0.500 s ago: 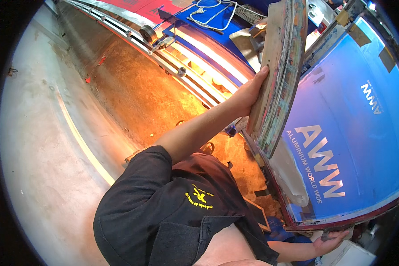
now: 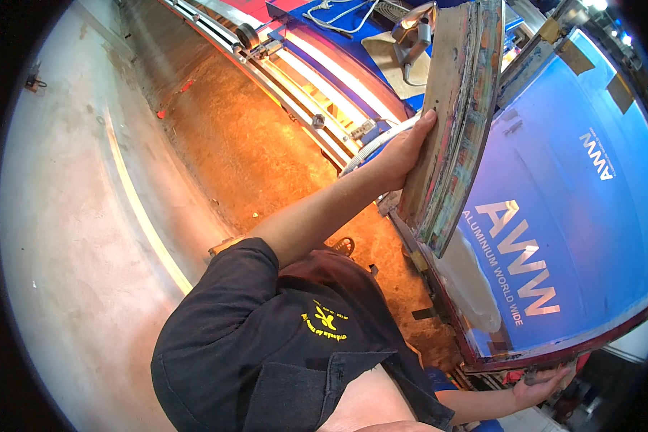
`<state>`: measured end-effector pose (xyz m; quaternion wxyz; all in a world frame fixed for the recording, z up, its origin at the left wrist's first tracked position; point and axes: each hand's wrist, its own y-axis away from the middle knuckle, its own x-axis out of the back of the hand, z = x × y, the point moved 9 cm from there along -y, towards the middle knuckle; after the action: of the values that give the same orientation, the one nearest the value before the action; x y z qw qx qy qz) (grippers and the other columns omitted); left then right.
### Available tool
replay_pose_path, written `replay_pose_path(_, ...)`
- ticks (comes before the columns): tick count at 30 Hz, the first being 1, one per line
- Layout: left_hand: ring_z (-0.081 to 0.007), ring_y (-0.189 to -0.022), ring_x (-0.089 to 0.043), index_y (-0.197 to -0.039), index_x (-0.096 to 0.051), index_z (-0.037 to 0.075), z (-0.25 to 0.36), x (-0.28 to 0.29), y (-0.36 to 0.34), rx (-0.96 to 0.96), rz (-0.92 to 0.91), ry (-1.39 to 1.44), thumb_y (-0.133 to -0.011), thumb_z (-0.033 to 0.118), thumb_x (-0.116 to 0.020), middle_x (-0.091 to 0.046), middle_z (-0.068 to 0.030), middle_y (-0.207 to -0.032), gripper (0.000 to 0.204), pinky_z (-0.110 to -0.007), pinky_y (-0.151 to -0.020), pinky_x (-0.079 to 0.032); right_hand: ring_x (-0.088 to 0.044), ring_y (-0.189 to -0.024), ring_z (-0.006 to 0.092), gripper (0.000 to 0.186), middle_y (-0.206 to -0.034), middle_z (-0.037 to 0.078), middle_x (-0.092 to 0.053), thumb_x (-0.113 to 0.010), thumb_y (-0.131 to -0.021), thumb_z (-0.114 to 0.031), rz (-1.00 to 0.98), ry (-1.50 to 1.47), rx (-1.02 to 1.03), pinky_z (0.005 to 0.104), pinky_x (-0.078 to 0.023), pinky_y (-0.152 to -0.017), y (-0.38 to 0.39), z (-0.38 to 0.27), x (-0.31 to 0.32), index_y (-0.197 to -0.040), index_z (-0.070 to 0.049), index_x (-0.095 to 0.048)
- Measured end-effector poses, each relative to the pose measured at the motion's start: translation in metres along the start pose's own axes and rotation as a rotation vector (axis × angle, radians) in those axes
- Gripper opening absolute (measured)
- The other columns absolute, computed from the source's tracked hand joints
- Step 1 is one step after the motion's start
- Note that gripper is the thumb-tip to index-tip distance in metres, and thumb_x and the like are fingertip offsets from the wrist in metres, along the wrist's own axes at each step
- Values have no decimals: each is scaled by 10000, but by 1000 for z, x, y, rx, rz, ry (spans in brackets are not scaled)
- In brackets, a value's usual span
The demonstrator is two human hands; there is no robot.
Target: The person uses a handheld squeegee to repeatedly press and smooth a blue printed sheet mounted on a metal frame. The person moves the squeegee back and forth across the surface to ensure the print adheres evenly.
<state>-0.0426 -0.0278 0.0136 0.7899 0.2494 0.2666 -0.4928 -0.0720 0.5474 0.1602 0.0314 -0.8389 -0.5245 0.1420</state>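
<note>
A large screen printing frame (image 2: 453, 93) is held up at an angle on my right side. Its blue mesh (image 2: 583, 237) bears white lettering, and a grey-white smear runs along the near side. The thick wooden bar is crusted with layers of coloured paint. My left hand (image 2: 409, 150) grips this bar by its outer face, thumb on top and the other fingers hidden behind. Under the dark red lower edge, my right hand (image 2: 542, 389) takes hold of the frame, palm up, its fingertips partly hidden.
A metal rail (image 2: 266, 75) with rollers runs beside a brightly glowing lamp unit. Beyond it stands a blue table with a white cable (image 2: 338, 21) and a metal-handled tool (image 2: 412, 47) on a tan board. A pale wall (image 2: 79, 216) rises at left above the orange-lit floor (image 2: 245, 137).
The frame stays in both hands, steady before me. The rail and floor have shifted rightward in view, and the tool on the board shows more fully.
</note>
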Motion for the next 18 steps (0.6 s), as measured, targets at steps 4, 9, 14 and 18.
replay_pose_path(4, -213, -1107, -662, -1421, -548, 40, 5, -3, 14, 16, 15, 30, -1033, 677, -460, -670, -139, -1259, 751, -393, -993, -520, -562, -998, 153, 639, -1398, 132, -609, -666, -1023, -432, 27, 123, 40, 331, -438, -914, 3, -10, -6, -1422, 55, -552)
replay_pose_path(9, -223, -1098, -667, -1420, -569, 65, 8, -2, 13, 82, -3, 7, -1009, 722, -454, -683, -142, -1254, 783, -405, -980, -525, -426, -703, 57, 657, -1313, 107, -648, -667, -1010, -486, 172, 290, 67, 264, -384, -680, -32, 3, 39, -1399, 40, -605)
replay_pose_path(14, -232, -1091, -671, -1386, -600, 47, 25, -8, 11, 70, -114, -8, -1016, 718, -446, -688, -147, -1247, 782, -411, -980, -519, -509, -796, 76, 608, -1335, 138, -645, -637, -1037, -442, 163, 506, 353, 258, -417, -681, -10, -24, 3, -1411, 36, -605)
replay_pose_path(18, -216, -1020, -697, -1293, -671, 18, 44, -23, 9, 60, -211, -5, -1034, 678, -464, -726, -152, -1161, 739, -386, -960, -531, -588, -917, 118, 443, -1103, 89, -655, -656, -1042, -322, 55, 593, 339, 264, -449, -762, -26, -32, 2, -1329, 15, -649)
